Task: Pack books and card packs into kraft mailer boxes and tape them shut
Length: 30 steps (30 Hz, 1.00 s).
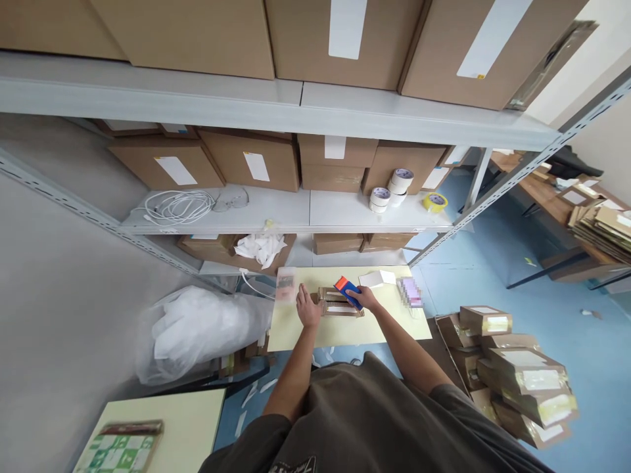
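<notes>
On the pale yellow table [290, 335] lies a small cardboard box [340, 307], with clear tape and a white label on it. My right hand [363, 297] is closed around a blue and orange tool [348, 291], which is over the box's upper right part. At the box's left end is my left hand [307, 307], its fingers apart and pointing forward, beside or just touching the box edge. White folded paper [377, 278] lies behind my right hand.
A blurred purple item [410, 292] is at the table's right edge. Shelves [276, 213] with boxes, tape rolls [379, 199] and white cable [180, 207] rise beyond. Taped boxes [522, 368] are stacked at right; a white plastic bag [197, 328] is at left.
</notes>
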Available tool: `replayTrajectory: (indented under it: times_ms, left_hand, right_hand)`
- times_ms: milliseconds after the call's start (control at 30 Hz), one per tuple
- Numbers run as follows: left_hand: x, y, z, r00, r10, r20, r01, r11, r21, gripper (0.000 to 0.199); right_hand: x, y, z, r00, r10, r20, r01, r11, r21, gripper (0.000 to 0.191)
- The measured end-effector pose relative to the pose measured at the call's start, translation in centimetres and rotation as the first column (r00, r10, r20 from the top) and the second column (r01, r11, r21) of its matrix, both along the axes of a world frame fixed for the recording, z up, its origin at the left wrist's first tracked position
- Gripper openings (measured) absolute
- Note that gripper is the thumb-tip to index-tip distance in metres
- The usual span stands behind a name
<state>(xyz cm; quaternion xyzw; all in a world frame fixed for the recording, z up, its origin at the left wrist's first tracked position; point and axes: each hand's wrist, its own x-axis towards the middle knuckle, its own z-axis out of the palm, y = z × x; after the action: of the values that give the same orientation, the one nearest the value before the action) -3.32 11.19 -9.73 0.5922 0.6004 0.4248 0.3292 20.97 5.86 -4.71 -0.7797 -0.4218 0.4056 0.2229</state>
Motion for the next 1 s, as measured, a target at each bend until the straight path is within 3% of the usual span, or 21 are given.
replayTrajectory:
  times_ms: [133, 267, 400, 567, 767, 1000]
  left_hand:
    - [-1.0, 0.4, 0.1, 0.963, 0.165, 0.214, -0.154, 0.986, -0.070, 0.079]
    - [-3.1, 1.7, -0.1, 0.805, 0.388, 0.449, -0.316, 0.921, -0.229, 0.038]
    - [-5.2, 3.6, -0.8, 0.676, 0.544, 0.496, -0.394, 0.836, -0.381, 0.013]
    - [-5.5, 4.8, -2.3, 0.616, 0.640, 0.459, -0.354, 0.746, -0.564, 0.008]
    - [-4.1, 3.6, -4.6, 0.613, 0.666, 0.426, -0.219, 0.660, -0.718, 0.024]
    - [-2.6, 2.6, -6.7, 0.613, 0.639, 0.465, -0.079, 0.635, -0.768, 0.028]
  right_hand:
    - [0.5, 0.0, -0.1, 0.993, 0.108, 0.043, -0.108, 0.994, 0.001, 0.049]
    - [0.8, 0.3, 0.3, 0.976, 0.214, 0.032, -0.213, 0.977, -0.012, 0.049]
    - [0.6, 1.1, 1.0, 0.956, 0.291, 0.041, -0.289, 0.956, -0.043, 0.049]
    - [0.7, 2.1, 2.0, 0.935, 0.355, 0.008, -0.353, 0.932, -0.077, 0.049]
    - [1.3, 2.0, 2.1, 0.938, 0.345, -0.037, -0.347, 0.935, -0.068, 0.047]
    - [2.2, 1.1, 1.4, 0.951, 0.306, -0.052, -0.309, 0.947, -0.088, 0.045]
